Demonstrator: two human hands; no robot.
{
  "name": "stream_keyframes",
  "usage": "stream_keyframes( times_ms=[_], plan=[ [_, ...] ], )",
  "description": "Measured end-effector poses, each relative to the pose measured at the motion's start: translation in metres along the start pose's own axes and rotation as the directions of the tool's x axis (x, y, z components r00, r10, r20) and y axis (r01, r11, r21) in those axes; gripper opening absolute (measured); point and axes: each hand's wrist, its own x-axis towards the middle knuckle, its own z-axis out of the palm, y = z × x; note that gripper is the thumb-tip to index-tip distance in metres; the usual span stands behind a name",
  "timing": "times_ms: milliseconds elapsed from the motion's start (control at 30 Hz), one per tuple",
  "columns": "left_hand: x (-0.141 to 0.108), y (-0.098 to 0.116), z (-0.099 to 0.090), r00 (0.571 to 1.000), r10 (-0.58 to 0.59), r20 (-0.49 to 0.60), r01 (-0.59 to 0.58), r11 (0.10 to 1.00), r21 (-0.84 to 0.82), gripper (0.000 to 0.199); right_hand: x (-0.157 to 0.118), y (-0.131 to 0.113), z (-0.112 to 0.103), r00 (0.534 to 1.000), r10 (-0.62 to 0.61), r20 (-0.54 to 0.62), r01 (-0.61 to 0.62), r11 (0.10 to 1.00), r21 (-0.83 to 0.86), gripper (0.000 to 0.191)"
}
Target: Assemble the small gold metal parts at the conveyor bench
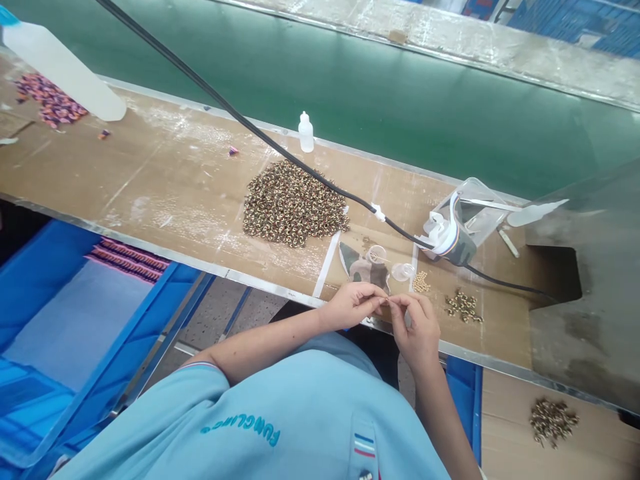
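My left hand [354, 306] and my right hand [415, 327] meet fingertip to fingertip over the bench's near edge. Both are closed in a pinch around something too small to make out. Just beyond them lies a camouflage-patterned cloth [369, 275] with a small clear cup [377, 255] on it. Beside the cup sits another small clear dish [403, 271]. To the right are a cluster of tiny tan beads [421, 282] and a small group of dark-and-gold pieces [463, 306]. A large heap of similar dark-and-gold pieces [295, 203] lies further left.
A black cable [235, 117] crosses above the bench [190, 180]. A small white bottle [306, 133] stands behind the heap. Near the clear plastic box [483, 210] is a cloth-wrapped device [447, 237]. A metal panel [590, 280] borders the right; a blue crate [100, 333] sits lower left.
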Motion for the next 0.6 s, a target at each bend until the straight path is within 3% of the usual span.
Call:
stream_keyframes(
  times_ms=[600],
  plan=[
    [0.004, -0.01, 0.005, 0.991, 0.121, -0.062, -0.099, 0.956, 0.274, 0.021, -0.003, 0.008, 0.013, 0.995, -0.097, -0.031, 0.094, 0.991, -0.099, 0.013]
  ],
)
